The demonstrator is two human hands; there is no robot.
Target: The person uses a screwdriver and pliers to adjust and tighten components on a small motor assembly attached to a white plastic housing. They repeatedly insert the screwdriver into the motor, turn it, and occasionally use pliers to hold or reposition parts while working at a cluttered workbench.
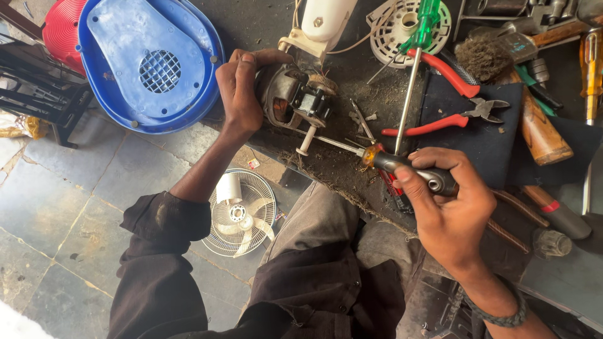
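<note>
Now my left hand (242, 94) holds the small fan motor (295, 100) on the dirty worktop (326, 157), fingers wrapped over its left side. My right hand (449, 207) is closed around the dark handle of a screwdriver (377, 157), and its thin metal tip points left, close under the motor. Just past my right hand lie red pliers (449, 119) and a green screwdriver (418, 56). Far to the left sits a blue fan cover (151, 63). Down on the floor, near my knee, lies a little white fan (242, 213).
</note>
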